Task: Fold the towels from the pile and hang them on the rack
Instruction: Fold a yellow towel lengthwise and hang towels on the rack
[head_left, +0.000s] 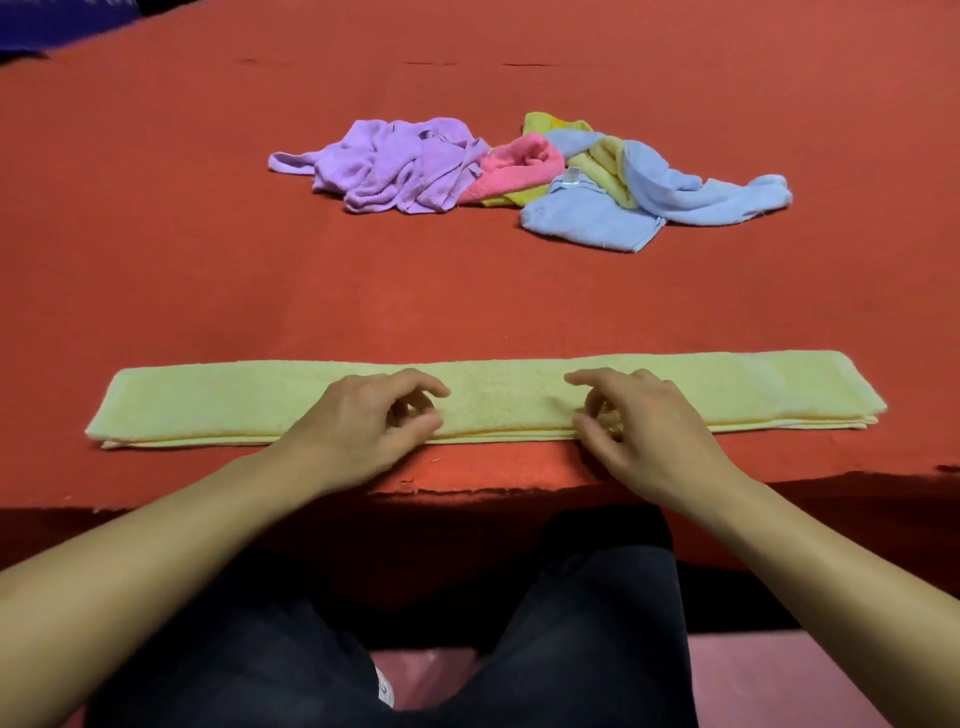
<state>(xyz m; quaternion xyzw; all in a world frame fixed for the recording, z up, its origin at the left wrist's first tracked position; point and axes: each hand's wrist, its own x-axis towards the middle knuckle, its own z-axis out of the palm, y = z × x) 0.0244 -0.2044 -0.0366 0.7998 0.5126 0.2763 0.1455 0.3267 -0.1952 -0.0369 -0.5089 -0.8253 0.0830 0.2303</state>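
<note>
Here the pale yellow towel (488, 400), already folded into a long narrow strip, lies flat along the near edge of the red table (156, 249). Over its middle the left hand (363, 421) and right hand (639, 421) are held with fingers loosely curled, nothing gripped; contact with the cloth cannot be told. Beyond the strip, well apart, the pile (524, 176) of unfolded towels is left. No rack is seen. The next fold is probably best done by pinching both layers at one end of the strip, so that edges are kept aligned, and the crease should be pressed flat before lifting
</note>
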